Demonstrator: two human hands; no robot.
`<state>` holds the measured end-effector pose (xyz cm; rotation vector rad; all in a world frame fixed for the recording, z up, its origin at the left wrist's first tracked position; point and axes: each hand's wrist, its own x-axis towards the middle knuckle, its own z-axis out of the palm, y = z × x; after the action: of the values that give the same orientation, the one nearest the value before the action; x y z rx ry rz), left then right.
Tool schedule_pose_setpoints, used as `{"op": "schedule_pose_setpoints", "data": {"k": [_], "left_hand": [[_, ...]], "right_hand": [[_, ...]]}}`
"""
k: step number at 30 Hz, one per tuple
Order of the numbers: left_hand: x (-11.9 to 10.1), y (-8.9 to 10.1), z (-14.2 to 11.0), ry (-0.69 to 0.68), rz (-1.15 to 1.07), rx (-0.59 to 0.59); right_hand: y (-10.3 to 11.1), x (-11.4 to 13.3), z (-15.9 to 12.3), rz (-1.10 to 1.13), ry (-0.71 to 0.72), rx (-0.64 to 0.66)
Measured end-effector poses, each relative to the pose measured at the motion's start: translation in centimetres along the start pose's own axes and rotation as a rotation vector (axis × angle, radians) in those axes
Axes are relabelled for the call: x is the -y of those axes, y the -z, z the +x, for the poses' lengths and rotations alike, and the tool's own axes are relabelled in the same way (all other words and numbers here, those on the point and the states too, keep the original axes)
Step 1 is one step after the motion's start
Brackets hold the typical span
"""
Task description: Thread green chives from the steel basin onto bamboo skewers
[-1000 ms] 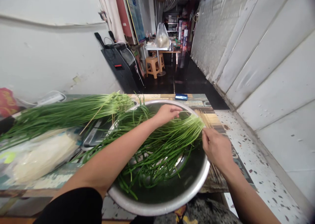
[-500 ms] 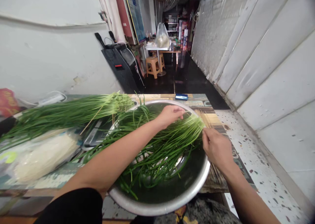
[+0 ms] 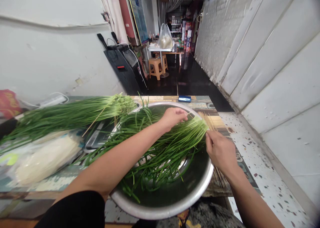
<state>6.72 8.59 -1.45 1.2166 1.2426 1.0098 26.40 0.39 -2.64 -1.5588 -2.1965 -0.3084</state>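
A big steel bowl [image 3: 160,206] stands at the table's near edge, holding water and a loose heap of green chive stalks [image 3: 162,148]. My left hand [image 3: 172,116] reaches across the bowl, fingers curled in a pinch on the stalks near their pale cut ends. At the bowl's right rim my right hand [image 3: 220,151] is closed, thumb and fingers pressed on the ends of the same stalks.
A long bundle of chives [image 3: 62,116] lies on the table left of the bowl, above a clear bag of pale noodles [image 3: 42,159]. A blue phone [image 3: 184,98] lies at the far table edge. Thin bamboo skewers [image 3: 212,121] lie right of the bowl. A black machine [image 3: 125,69] leans on the wall.
My left hand has shifted slightly right and its fingers have closed on the stalks. My right hand has hardly moved.
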Motion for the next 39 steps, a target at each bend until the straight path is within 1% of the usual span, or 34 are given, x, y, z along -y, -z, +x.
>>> {"op": "schedule_pose_setpoints", "data": {"k": [4, 12, 18, 25, 32, 39], "left_hand": [[-0.03, 0.02, 0.03, 0.008, -0.024, -0.019], [0.14, 0.09, 0.11, -0.015, -0.035, 0.007], [0.07, 0.15, 0.08, 0.003, -0.044, -0.016], [0.1, 0.14, 0.03, -0.006, -0.042, 0.004], [0.27, 0.09, 0.1, 0.02, -0.053, -0.003], [-0.22, -0.05, -0.17, 0.061, -0.043, 0.02]], "right_hand": [[-0.03, -0.06, -0.02, 0.007, 0.005, -0.006], [0.14, -0.07, -0.05, 0.017, 0.008, -0.01], [0.12, -0.05, -0.04, 0.012, 0.01, -0.013], [0.06, -0.04, 0.02, 0.005, 0.013, -0.012], [0.24, -0.02, -0.01, 0.011, 0.019, -0.018], [0.32, 0.01, 0.06, 0.019, 0.019, -0.007]]}}
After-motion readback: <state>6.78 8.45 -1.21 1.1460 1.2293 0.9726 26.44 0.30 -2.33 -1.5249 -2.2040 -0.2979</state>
